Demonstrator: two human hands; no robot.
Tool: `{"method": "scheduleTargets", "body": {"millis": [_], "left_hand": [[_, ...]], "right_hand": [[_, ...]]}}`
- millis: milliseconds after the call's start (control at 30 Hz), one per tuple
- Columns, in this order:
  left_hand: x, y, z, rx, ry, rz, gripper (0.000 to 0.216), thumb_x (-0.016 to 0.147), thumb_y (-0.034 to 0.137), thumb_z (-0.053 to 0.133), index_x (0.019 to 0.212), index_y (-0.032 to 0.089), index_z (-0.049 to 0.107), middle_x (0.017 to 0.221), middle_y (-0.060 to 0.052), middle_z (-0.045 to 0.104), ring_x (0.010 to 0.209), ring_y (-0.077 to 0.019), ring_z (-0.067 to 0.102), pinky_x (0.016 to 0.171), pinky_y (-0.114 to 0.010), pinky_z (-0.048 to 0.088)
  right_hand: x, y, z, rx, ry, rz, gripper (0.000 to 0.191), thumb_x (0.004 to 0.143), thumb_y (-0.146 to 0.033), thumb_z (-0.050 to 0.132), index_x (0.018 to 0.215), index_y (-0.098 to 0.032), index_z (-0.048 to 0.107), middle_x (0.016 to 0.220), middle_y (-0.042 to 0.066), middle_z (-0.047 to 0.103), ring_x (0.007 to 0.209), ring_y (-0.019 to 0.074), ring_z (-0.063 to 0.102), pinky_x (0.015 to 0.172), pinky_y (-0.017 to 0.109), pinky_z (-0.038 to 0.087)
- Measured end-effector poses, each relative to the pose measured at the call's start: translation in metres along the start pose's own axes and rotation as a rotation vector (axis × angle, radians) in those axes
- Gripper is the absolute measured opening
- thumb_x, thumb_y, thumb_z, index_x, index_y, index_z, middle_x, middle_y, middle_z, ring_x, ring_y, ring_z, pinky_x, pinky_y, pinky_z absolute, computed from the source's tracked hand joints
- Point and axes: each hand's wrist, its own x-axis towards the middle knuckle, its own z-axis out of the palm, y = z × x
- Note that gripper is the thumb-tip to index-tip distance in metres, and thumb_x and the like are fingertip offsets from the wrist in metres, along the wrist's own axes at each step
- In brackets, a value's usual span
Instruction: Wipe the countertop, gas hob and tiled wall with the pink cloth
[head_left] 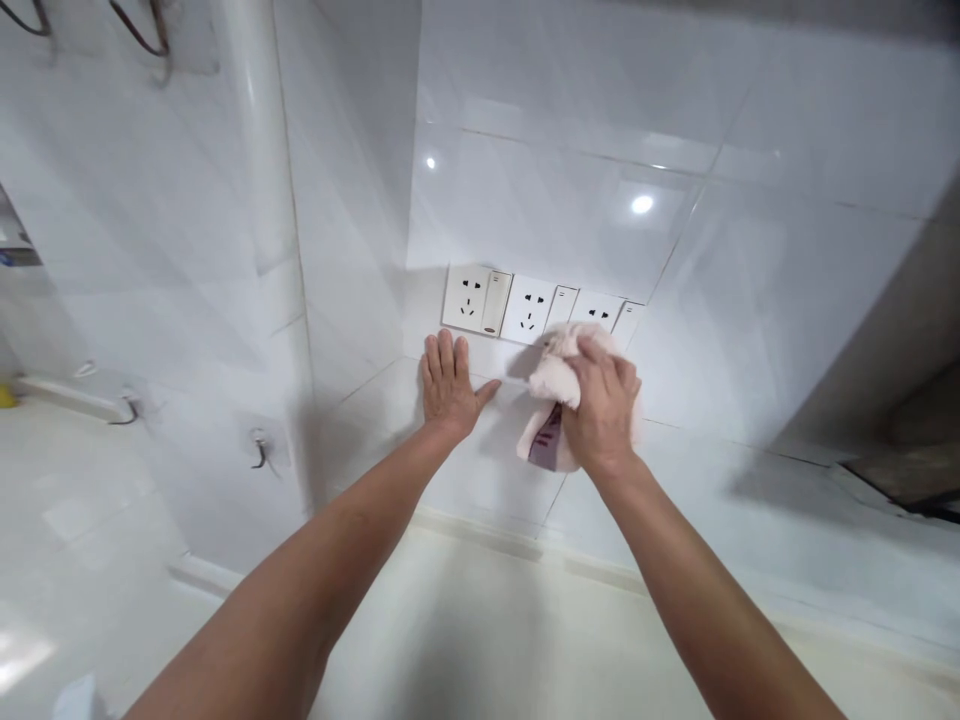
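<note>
My right hand is closed around a bunched pale pink cloth and presses it against the white tiled wall, just below the right end of a row of white sockets and switches. A darker patch shows on the cloth's lower edge. My left hand lies flat on the tile with fingers stretched out, directly under the leftmost socket, holding nothing.
A white pipe runs down the wall corner at left. A small metal hook sticks out of the left wall. A pale countertop lies below. A dark opening sits at far right.
</note>
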Motion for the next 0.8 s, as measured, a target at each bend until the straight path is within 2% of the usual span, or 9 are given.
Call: {"method": "scheduleTargets", "body": {"millis": [67,133,300,433,533,600,700,800], "left_hand": [[0.000,0.000,0.000,-0.004,0.009,0.001,0.101,0.097,0.067,0.059,0.170,0.013,0.018,0.178,-0.023,0.009,0.166,-0.0351,-0.009,0.133,-0.064,0.006],[-0.001,0.001,0.000,-0.007,0.014,-0.003,0.101,0.096,0.065,0.062,0.171,0.013,0.017,0.179,-0.023,0.009,0.166,-0.0355,-0.009,0.133,-0.065,0.007],[-0.001,0.004,-0.003,0.001,-0.006,-0.005,0.099,0.096,0.062,0.065,0.169,0.010,0.022,0.178,-0.024,0.012,0.166,-0.0363,-0.009,0.133,-0.064,0.006],[0.000,0.005,-0.005,0.000,-0.024,-0.013,0.100,0.096,0.060,0.065,0.169,0.008,0.020,0.177,-0.026,0.010,0.165,-0.0371,-0.010,0.133,-0.065,0.005],[-0.001,0.005,-0.005,-0.018,-0.025,-0.015,0.100,0.096,0.058,0.065,0.170,0.011,0.018,0.178,-0.025,0.009,0.165,-0.0367,-0.010,0.133,-0.066,0.005],[-0.001,0.004,-0.003,-0.029,-0.018,-0.015,0.099,0.097,0.059,0.065,0.170,0.013,0.017,0.179,-0.023,0.008,0.166,-0.0356,-0.010,0.133,-0.066,0.005],[0.000,0.003,-0.002,-0.034,-0.014,-0.010,0.099,0.097,0.060,0.064,0.170,0.013,0.017,0.179,-0.022,0.008,0.166,-0.0352,-0.011,0.133,-0.065,0.005],[0.000,0.003,-0.003,-0.032,-0.021,-0.009,0.099,0.097,0.060,0.064,0.170,0.012,0.017,0.179,-0.023,0.007,0.165,-0.0360,-0.011,0.133,-0.065,0.006]], "right_hand": [[0.018,-0.001,0.002,-0.044,0.009,0.015,0.043,0.093,-0.010,0.043,0.129,-0.024,0.061,0.154,0.012,0.056,0.119,0.0336,0.046,0.093,0.051,0.042],[0.026,-0.004,0.006,-0.088,-0.044,0.007,0.038,0.093,-0.011,0.044,0.125,-0.022,0.062,0.154,0.013,0.055,0.115,0.0340,0.047,0.089,0.050,0.042],[0.004,-0.005,0.006,-0.127,-0.183,-0.065,0.028,0.096,-0.013,0.044,0.112,-0.020,0.065,0.147,0.017,0.058,0.104,0.0303,0.050,0.083,0.046,0.043],[0.008,0.009,0.003,-0.100,-0.180,-0.058,0.027,0.105,-0.025,0.048,0.126,-0.025,0.065,0.149,0.013,0.057,0.116,0.0298,0.053,0.094,0.050,0.049],[0.027,0.015,0.005,-0.107,-0.181,-0.042,0.038,0.104,-0.041,0.063,0.137,-0.023,0.062,0.146,0.012,0.058,0.123,0.0276,0.059,0.104,0.052,0.054],[0.034,0.015,0.008,-0.111,-0.201,-0.040,0.044,0.102,-0.046,0.067,0.138,-0.022,0.062,0.143,0.011,0.060,0.122,0.0257,0.063,0.104,0.050,0.056],[0.025,0.008,0.008,-0.115,-0.248,-0.038,0.039,0.103,-0.044,0.066,0.135,-0.023,0.064,0.141,0.011,0.062,0.119,0.0242,0.064,0.102,0.048,0.058],[-0.004,-0.005,-0.001,-0.109,-0.301,-0.041,0.040,0.102,-0.044,0.067,0.135,-0.022,0.063,0.139,0.011,0.063,0.118,0.0243,0.065,0.100,0.047,0.059]]}}
